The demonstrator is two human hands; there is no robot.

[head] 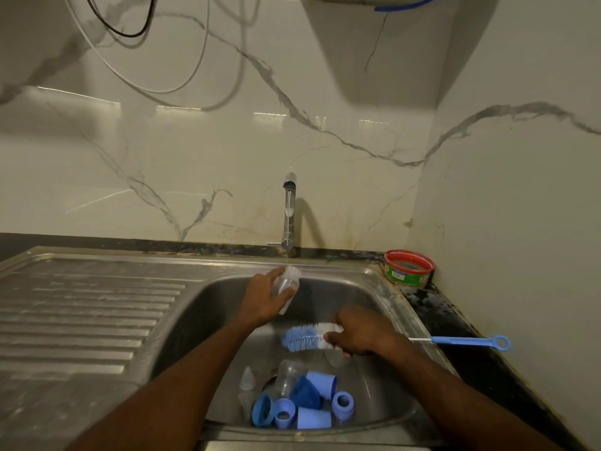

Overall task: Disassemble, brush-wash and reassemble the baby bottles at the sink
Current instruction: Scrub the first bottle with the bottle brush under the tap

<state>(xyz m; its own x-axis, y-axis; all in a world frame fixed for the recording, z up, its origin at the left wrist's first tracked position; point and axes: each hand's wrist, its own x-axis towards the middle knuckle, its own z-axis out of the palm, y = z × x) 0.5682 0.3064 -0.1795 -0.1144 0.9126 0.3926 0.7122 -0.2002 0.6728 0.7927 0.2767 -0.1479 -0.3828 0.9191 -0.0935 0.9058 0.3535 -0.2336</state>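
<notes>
Landmark: the sink [395,315]. At its near end, over the drain, lie the stripped parts: blue collars [342,404], blue caps [313,419], a clear teat [247,379] and a second clear bottle [288,375] on its side. Mid-sink, my right hand [359,332] is wrapped round the brush [307,336] just behind the bristles, its blue handle running out over the sink's right rim. Toward the far end, my left hand [265,296] grips a clear bottle [287,286], tilted, mouth up beneath the tap [288,211], fingers curled round the body; a thin stream of water is running. Judgement: bottle is light, rigid plastic, slick when wet; best held round the middle, not the neck, so the brush can enter. Bristles soft, wire stem likely bends if pushed hard. Beyond the sink's far right corner sits a red-rimmed tub [409,267] with a green label; the print is too small to read.
</notes>
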